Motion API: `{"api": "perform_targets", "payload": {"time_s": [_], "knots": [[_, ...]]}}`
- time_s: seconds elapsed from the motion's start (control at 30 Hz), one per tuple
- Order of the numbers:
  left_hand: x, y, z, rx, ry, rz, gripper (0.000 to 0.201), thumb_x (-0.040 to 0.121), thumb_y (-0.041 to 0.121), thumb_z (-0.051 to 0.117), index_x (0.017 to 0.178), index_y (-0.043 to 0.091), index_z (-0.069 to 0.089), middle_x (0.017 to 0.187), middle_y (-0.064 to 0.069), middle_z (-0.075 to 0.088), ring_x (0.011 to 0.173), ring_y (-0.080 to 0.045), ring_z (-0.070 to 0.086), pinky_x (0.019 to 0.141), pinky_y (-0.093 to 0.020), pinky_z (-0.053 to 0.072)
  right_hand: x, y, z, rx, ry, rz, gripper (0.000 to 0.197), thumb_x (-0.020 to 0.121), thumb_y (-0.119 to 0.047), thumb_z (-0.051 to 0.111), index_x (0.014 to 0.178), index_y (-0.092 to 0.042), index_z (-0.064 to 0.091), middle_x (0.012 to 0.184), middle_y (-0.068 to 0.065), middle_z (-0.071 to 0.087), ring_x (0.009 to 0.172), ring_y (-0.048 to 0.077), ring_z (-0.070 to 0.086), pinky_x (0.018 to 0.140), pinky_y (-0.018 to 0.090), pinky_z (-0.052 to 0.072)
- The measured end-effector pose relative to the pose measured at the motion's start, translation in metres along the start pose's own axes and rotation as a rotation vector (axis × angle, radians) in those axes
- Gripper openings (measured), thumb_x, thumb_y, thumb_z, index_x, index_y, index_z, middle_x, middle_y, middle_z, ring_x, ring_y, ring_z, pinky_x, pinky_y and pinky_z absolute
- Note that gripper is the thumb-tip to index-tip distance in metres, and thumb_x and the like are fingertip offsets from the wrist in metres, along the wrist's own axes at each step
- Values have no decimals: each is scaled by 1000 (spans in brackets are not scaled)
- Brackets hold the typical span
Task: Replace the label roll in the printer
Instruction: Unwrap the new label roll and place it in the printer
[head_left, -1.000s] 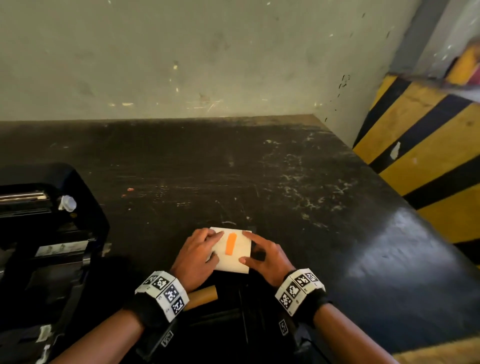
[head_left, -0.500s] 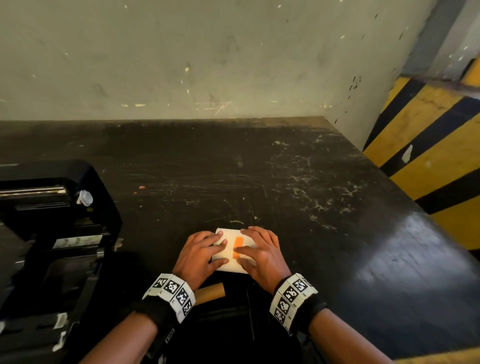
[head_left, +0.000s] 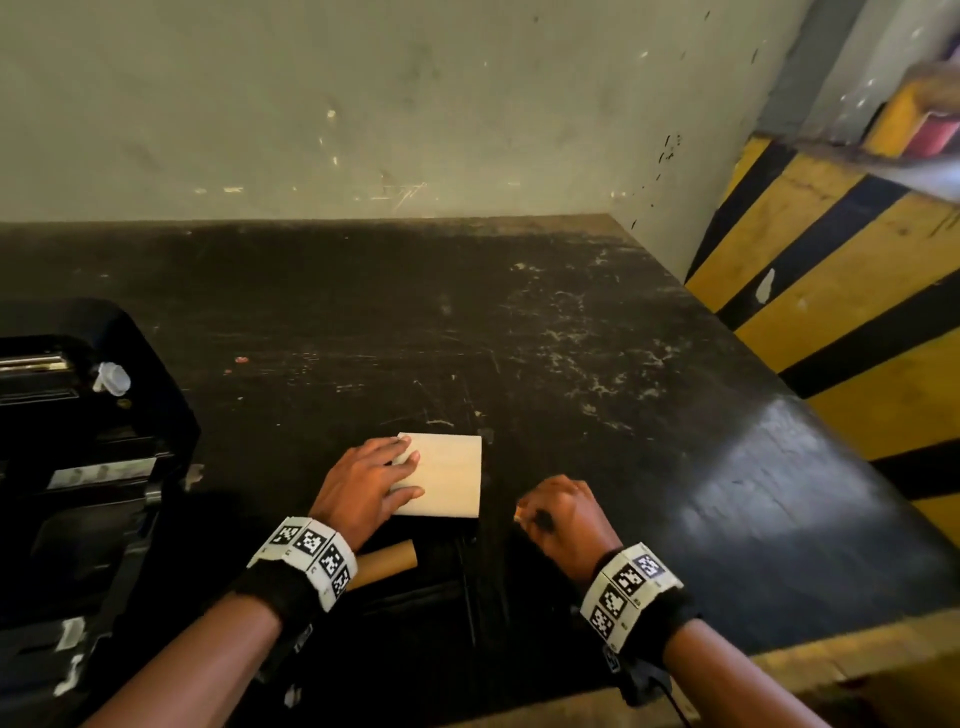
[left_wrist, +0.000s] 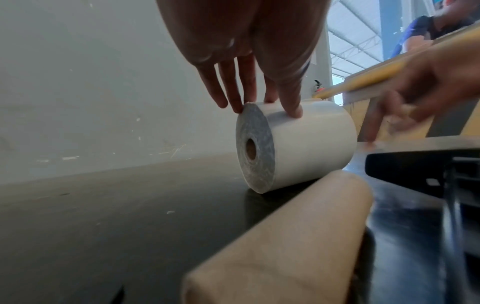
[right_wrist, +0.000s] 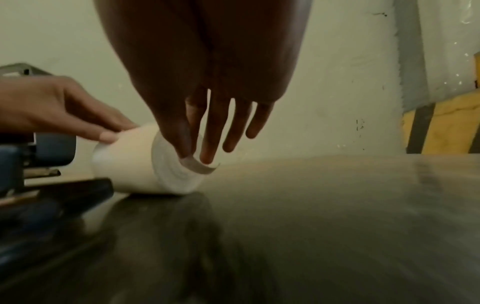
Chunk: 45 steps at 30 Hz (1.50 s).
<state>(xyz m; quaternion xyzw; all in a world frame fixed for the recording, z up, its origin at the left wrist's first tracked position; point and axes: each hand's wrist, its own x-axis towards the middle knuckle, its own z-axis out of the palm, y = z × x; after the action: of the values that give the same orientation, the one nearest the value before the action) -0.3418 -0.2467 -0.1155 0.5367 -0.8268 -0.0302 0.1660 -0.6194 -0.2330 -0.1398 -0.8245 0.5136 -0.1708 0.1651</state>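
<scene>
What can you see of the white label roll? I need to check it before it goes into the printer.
The white paper label roll is a full cylinder wound on a small brown cardboard core, lying on its side on the dark scuffed tabletop. Its outer wrap looks smooth, and no orange tape shows on it. The left hand rests on top, fingers pressing it. An empty brown cardboard tube lies just in front, nearer the person.

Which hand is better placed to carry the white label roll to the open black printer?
Probably the left hand: it rests on the white label roll, nearest the open black printer. The right hand pinches a small peeled strip.
</scene>
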Motion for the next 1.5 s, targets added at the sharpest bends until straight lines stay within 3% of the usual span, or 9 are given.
{"api": "perform_targets", "payload": {"time_s": [0.13,0.33,0.53,0.67,0.8,1.0,1.27,1.4,1.5], "knots": [[10,-2,2,-87,-30,-45,45,81,30,66,120,10,58,136,-7,52,129,-22,41,105,-39,36,-28,5,17,-84,-139,3,13,84,-21,58,80,-18,70,98,-3,71,104,19,56,102,31,33],[13,-1,0,-99,-112,-68,54,80,33,66,127,11,51,144,-5,43,134,-19,31,106,-36,32,-30,-7,12,-185,-260,55,19,86,-29,55,97,-24,70,114,-4,67,120,18,46,104,32,22],[13,-5,-1,-134,-169,-44,59,80,28,67,131,9,44,149,-5,33,139,-17,26,112,-29,20,-13,-55,22,231,-328,353,47,83,-52,59,120,-23,58,113,4,67,103,20,62,91,35,51],[17,-7,-4,-172,-173,-33,60,78,25,70,130,7,46,147,-8,35,138,-18,29,110,-23,18,-8,-67,41,310,-353,393,38,76,-47,71,99,-18,64,96,5,68,91,20,65,81,30,51],[21,-10,-8,-163,-224,-29,61,78,23,70,130,7,44,147,-8,34,138,-18,28,113,-30,20,-9,-65,51,415,-388,459,24,78,-29,75,71,-18,55,75,8,64,61,19,61,63,34,54],[26,-16,-15,-86,-310,35,62,77,22,70,132,9,43,148,-7,33,138,-18,28,113,-33,22,-30,-51,20,565,-233,441,23,78,-21,76,70,-21,55,63,-3,60,44,5,59,46,19,49],[25,-19,-12,-86,-249,107,61,74,18,74,127,5,48,145,-12,38,134,-23,35,107,-25,20,-61,-7,-40,648,272,630,19,77,-22,77,75,-11,63,65,2,68,55,19,68,59,39,61],[22,-22,-10,-75,-228,119,60,73,18,75,125,5,50,143,-13,40,133,-25,36,108,-29,22,-56,-2,-38,574,286,748,22,79,-21,75,75,-8,58,62,3,63,43,9,62,43,22,53],[22,-21,-9,-68,-231,119,61,71,19,76,125,6,50,142,-11,41,133,-24,38,109,-35,28,-45,-1,-29,536,273,802,25,77,-24,77,69,-10,57,63,6,65,53,20,68,55,37,61]]}}
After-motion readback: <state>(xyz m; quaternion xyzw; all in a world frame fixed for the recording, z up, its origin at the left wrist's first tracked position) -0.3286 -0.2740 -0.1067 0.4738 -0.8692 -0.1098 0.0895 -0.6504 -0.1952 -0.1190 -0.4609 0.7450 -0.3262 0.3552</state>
